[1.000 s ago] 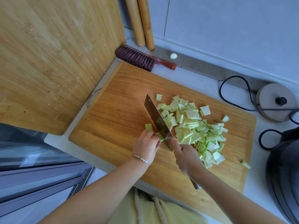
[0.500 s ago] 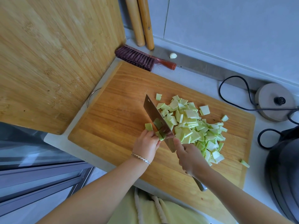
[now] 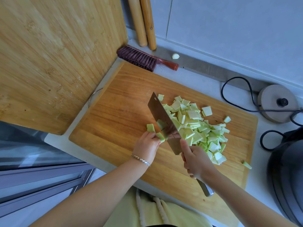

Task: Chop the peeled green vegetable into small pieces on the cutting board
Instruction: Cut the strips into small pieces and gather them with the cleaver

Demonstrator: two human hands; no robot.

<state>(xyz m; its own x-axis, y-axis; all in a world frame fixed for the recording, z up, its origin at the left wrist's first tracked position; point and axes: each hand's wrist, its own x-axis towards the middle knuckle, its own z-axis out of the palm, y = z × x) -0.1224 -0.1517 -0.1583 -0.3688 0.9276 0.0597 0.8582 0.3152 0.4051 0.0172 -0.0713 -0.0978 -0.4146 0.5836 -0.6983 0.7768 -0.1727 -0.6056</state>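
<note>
A home kitchen: countertop (image 3: 205,82), cutting board (image 3: 114,115), kettle base (image 3: 277,103).

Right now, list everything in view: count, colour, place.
board: one, orange-brown, on the counter
cleaver: one, steel, mid-board
pieces: many, pale green, heaped right of the cleaver
stub: one, green, left of the cleaver
bamboo board: one, light, at left
brush: one, red handle, behind the board
poles: two, wooden, against the wall
garlic: one, white, by the wall
kettle base: one, grey, far right
pot: one, black, right edge
left hand: holds the stub
right hand: grips the cleaver
</note>
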